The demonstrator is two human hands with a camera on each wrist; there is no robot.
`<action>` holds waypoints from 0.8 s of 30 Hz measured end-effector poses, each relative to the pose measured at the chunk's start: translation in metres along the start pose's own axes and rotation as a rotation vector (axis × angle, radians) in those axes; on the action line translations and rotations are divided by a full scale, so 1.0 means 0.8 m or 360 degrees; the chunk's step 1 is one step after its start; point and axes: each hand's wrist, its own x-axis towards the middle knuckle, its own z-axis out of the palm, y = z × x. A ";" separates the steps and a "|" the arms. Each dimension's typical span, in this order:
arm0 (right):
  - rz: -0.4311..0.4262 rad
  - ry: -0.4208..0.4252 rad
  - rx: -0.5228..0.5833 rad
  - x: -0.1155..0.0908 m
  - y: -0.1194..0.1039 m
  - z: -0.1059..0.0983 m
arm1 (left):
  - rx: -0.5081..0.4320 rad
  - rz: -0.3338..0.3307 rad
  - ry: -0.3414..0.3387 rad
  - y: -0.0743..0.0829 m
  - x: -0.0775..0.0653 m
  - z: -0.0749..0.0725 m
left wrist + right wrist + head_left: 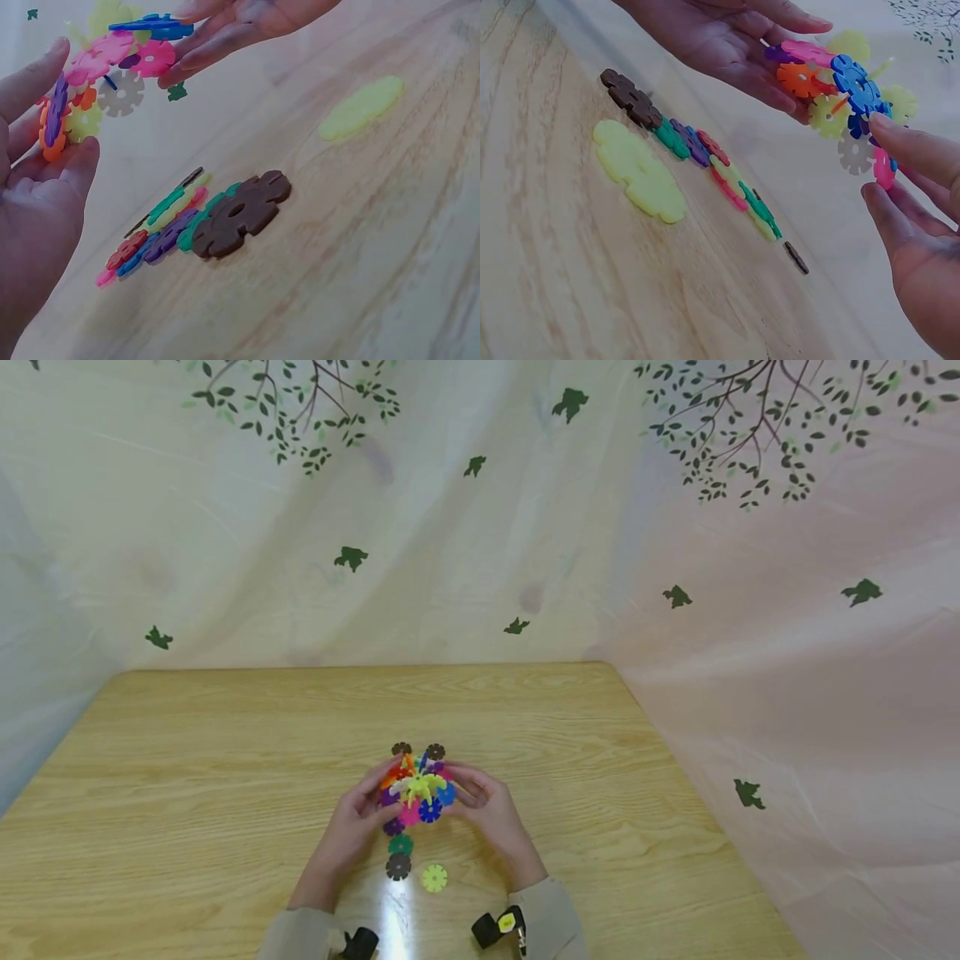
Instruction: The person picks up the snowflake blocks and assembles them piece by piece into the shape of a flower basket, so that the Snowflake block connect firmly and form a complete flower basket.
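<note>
Both hands hold up a ball-like cluster of slotted plastic snowflake discs (418,788) in many colors, raised above the table. My left hand (352,827) grips its left side, with thumb and fingers around purple and orange discs (55,112) in the left wrist view. At the right side, my right hand (495,818) holds the cluster by a blue disc (855,84) and a pink disc (884,166), as the right wrist view shows. Yellow-green discs and a whitish disc (856,154) stick out between the hands. The cluster's inner joints are hidden.
Beneath the cluster, loose or joined discs lie in a row on the wooden table (187,793), including a brown disc (398,867) and a green disc (401,845). Apart from them lies a yellow-green disc (435,878). A leaf-printed curtain (450,543) hangs behind the table.
</note>
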 end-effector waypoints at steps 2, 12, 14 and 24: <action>-0.0021 0.0000 -0.0042 0.000 -0.001 0.002 | -0.0017 -0.0015 -0.0014 -0.001 0.000 0.001; -0.0015 0.0032 -0.0227 0.002 -0.002 0.014 | -0.0074 0.0118 -0.0004 -0.006 0.003 0.008; -0.0026 0.0036 -0.0292 0.002 -0.003 0.017 | -0.0040 0.0120 0.0026 -0.006 0.003 0.009; -0.0102 0.0046 -0.0459 0.000 -0.010 0.034 | 0.0253 -0.0129 0.0163 -0.001 0.001 0.011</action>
